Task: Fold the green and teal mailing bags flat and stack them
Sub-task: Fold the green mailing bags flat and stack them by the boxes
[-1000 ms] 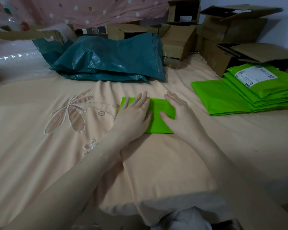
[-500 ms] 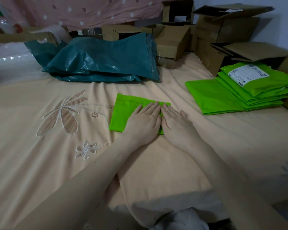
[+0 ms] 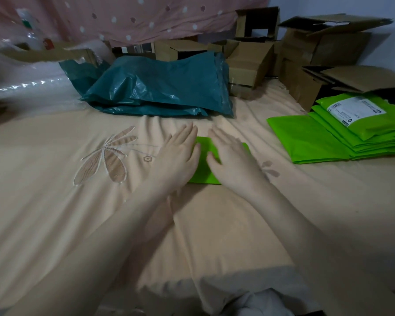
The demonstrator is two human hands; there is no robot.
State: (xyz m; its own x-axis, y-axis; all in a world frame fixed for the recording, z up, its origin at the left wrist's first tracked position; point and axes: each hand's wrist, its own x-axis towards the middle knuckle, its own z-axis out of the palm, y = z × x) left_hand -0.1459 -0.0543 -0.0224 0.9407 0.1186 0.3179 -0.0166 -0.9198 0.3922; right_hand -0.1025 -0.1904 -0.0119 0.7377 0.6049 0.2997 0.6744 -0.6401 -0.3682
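Folded green mailing bag (image 3: 205, 163) flat on the peach bedsheet (image 3: 55, 201), mid-bed, mostly hidden under two palms. Left hand (image 3: 178, 160) laid palm-down over the bag's left edge, fingers (image 3: 188, 136) straight and close together, reaching past the bag's far edge onto the sheet. Right hand (image 3: 233, 163) laid palm-down over the bag's right part, fingers (image 3: 219, 137) likewise straight and relaxed, slightly blurred at the tips, thumb angled inward across the green. Only a narrow strip of bag visible between the two hands, plus a small corner at the right hand's outer side and a band along the near edge. No curl or pinch by either hand; flat pressing contact only.

Farther back, beyond the fingertips and apart from them: heap of teal mailing bags (image 3: 160, 87), crumpled and glossy, lying on the sheet. Off to the right, well apart from the hands: stack of folded green mailing bags (image 3: 342, 133), the top one bearing a white shipping label (image 3: 356, 108). Embroidered dragonfly motif (image 3: 107, 160) on the sheet to the left of the left hand. Open cardboard boxes (image 3: 317, 46) crowded along the far and right edges of the bed. Pink polka-dot cloth (image 3: 123, 17) hanging across the back. Clear plastic wrap (image 3: 27, 87) at far left.
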